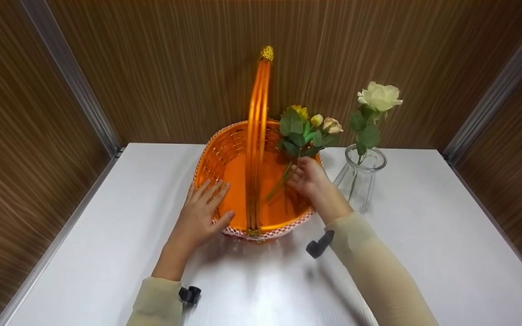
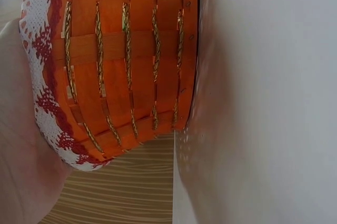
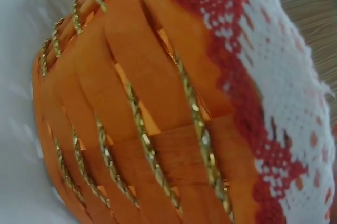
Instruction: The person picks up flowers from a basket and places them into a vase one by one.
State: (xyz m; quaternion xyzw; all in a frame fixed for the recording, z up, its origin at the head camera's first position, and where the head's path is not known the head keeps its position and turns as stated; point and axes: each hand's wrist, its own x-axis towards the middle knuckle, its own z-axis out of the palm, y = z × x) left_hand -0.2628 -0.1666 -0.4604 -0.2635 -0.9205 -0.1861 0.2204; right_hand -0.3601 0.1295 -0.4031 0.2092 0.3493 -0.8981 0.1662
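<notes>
An orange woven basket (image 1: 238,181) with a tall handle (image 1: 256,136) stands mid-table. My left hand (image 1: 200,217) rests on its near-left rim, fingers spread and fairly straight over the edge. In the left wrist view the palm lies along the red-and-white lace trim (image 2: 45,87). Over the basket's right side, my right hand (image 1: 308,179) has its fingers curled at green flower stems (image 1: 279,183), just below the leaves. Above it rise a yellow flower (image 1: 301,111), a yellow bud (image 1: 316,120) and a peach rose (image 1: 332,125). The right wrist view shows only the basket's side (image 3: 152,113).
A glass vase (image 1: 366,158) stands right of the basket, close to my right forearm, with one white rose (image 1: 380,96) upright in it. Wood-grain panels (image 1: 175,68) enclose the white table (image 1: 424,226) at the back and both sides.
</notes>
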